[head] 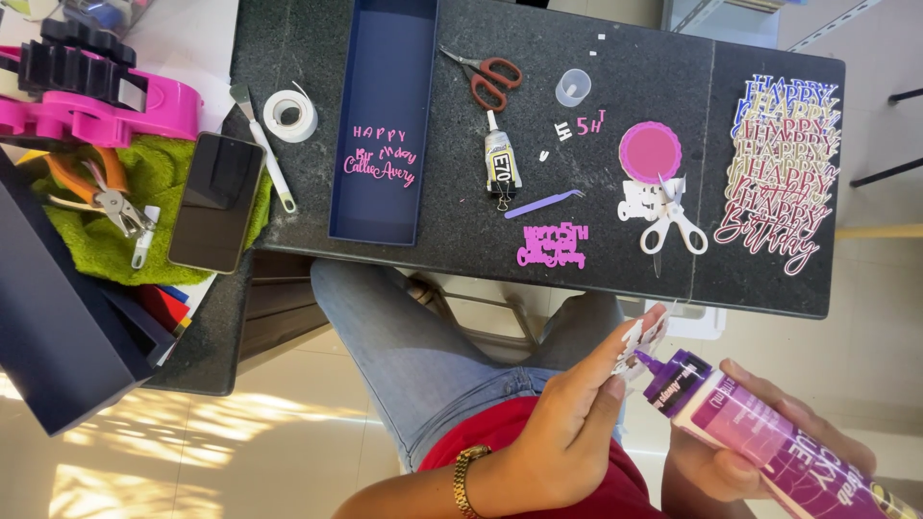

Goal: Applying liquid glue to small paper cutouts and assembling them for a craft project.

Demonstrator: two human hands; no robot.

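Glue bottle [769, 437], purple, gripped in right hand [760, 452], fingers wrapped round body; nozzle touches white cutout [642, 343]. Left hand [567, 413] pinches cutout betw. thumb & fingertips, over lap, below table [615, 86] edge. White scissors [673, 223] on table.

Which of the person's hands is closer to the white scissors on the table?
The left hand, holding a white paper cutout, lies just below the white scissors. The right hand, holding the purple glue bottle, sits lower and farther right.

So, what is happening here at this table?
A seated person holds a small white paper cutout in the left hand and a purple glue bottle in the right hand, its nozzle touching the cutout. On the dark table lie scissors, a pink paper circle and stacked birthday lettering.
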